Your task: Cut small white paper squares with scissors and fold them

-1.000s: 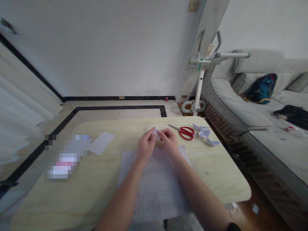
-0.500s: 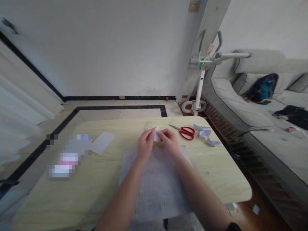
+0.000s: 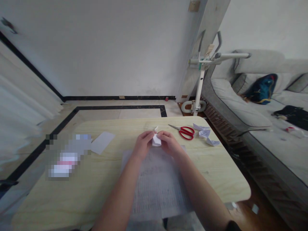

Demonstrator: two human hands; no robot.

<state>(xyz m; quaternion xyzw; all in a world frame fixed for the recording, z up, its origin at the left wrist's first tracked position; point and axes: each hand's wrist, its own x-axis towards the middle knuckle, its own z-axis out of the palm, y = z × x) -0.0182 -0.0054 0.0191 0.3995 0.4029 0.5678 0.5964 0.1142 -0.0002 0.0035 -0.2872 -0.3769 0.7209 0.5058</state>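
A small folded piece of white paper (image 3: 157, 140) is pinched between my two hands, above the far edge of a large printed sheet (image 3: 158, 179). My left hand (image 3: 143, 143) grips its left side with thumb and fingers closed. On the right side, my right hand (image 3: 170, 142) holds it the same way. A narrow tip of the paper sticks up beyond the fingertips. Red-handled scissors (image 3: 186, 132) lie just right of my right hand, blades pointing left. Past them rest several folded white paper pieces (image 3: 204, 132).
On the table's (image 3: 101, 189) left lies a flat white paper sheet (image 3: 103, 143), beside a pixelated patch hiding something. A grey sofa (image 3: 240, 106) and a white exercise stand (image 3: 199, 86) are beyond the right side. A white wall (image 3: 115, 48) rises behind.
The folded paper has tilted so that a broader white face shows below my fingertips. Both hands have turned slightly and sit a little lower. Scissors and other papers stay put.
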